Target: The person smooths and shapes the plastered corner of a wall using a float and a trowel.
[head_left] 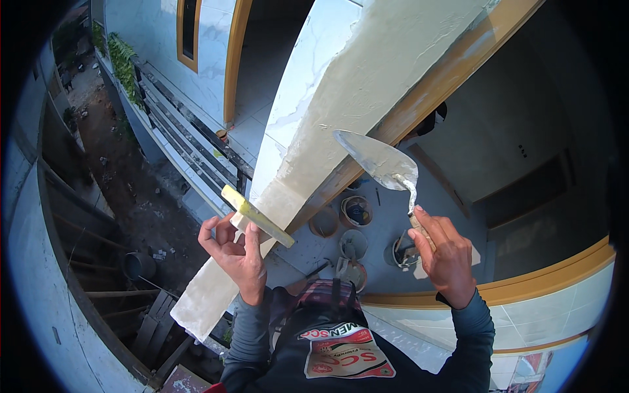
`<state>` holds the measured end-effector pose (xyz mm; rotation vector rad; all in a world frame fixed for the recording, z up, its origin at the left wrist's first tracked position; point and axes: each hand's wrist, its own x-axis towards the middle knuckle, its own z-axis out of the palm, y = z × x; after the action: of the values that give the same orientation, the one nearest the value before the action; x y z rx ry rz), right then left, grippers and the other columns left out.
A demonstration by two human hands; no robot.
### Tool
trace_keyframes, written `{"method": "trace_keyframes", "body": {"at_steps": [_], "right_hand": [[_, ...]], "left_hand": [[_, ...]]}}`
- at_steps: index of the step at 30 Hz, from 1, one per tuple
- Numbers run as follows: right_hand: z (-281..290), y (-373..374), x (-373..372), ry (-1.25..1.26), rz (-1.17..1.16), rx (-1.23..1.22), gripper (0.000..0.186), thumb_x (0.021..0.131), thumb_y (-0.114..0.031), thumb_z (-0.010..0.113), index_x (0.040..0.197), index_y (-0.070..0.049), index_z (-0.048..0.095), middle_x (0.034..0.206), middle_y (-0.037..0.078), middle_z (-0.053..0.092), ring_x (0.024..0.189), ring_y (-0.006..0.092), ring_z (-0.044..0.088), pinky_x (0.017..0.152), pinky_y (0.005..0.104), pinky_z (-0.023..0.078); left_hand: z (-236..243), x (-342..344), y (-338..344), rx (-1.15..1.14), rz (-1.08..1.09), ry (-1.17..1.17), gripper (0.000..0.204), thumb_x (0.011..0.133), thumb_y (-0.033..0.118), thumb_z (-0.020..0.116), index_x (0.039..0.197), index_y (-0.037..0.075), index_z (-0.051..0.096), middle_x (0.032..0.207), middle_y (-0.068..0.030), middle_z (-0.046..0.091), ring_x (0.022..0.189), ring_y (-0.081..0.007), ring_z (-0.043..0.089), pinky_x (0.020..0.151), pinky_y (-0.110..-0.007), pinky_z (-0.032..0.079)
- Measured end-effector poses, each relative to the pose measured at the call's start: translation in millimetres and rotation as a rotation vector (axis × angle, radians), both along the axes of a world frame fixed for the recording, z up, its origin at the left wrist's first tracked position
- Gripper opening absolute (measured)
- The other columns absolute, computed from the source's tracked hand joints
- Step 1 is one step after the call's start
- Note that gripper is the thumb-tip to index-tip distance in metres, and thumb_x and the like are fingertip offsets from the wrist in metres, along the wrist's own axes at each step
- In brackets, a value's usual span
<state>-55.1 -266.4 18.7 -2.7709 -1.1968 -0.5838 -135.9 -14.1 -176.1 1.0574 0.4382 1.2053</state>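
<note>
My left hand [241, 257] is closed round the pale grip of a narrow yellow plastering float [257, 216]. The float is tilted just over the lower part of a plastered wall strip [327, 141]. In my right hand [444, 259] is a pointed trowel [380, 159], gripped by its wooden handle, its blade smeared with grey plaster. The blade's tip points left, over the strip's edge beside the wooden door frame [419, 98]. Whether the tip touches the plaster, I cannot tell. Wet-looking plaster covers the strip, with rough ridges along its border with white marbled tile [285, 108].
Several buckets [356, 211] stand on the floor below, between my arms. A slatted bench [187, 124] lies beyond the wall to the left. Further left is a drop to bare earth [105, 157]. A person [432, 122] is partly visible behind the door frame.
</note>
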Motion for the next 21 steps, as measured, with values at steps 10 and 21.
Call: {"method": "trace_keyframes", "body": {"at_steps": [10, 21], "right_hand": [[39.3, 18.6, -6.2, -0.055, 0.059, 0.346, 0.035, 0.092, -0.009, 0.069, 0.124, 0.002, 0.063, 0.107, 0.020, 0.069, 0.090, 0.0284, 0.071, 0.078, 0.0355, 0.056], [-69.2, 49.0, -17.7, 0.358, -0.047, -0.081, 0.042, 0.097, -0.019, 0.063, 0.135, -0.004, 0.052, 0.093, 0.021, 0.061, 0.071, 0.0416, 0.065, 0.060, 0.0487, 0.053]], "left_hand": [[2.9, 1.8, -3.9, -0.027, -0.034, -0.005, 0.060, 0.090, -0.004, 0.068, 0.136, 0.010, 0.032, 0.118, -0.0125, 0.058, 0.112, -0.0184, 0.058, 0.096, -0.033, 0.048], [-3.4, 0.9, -8.6, -0.041, -0.054, -0.013, 0.061, 0.090, -0.004, 0.068, 0.136, 0.010, 0.031, 0.117, -0.0131, 0.058, 0.111, -0.0189, 0.057, 0.096, -0.032, 0.047]]}}
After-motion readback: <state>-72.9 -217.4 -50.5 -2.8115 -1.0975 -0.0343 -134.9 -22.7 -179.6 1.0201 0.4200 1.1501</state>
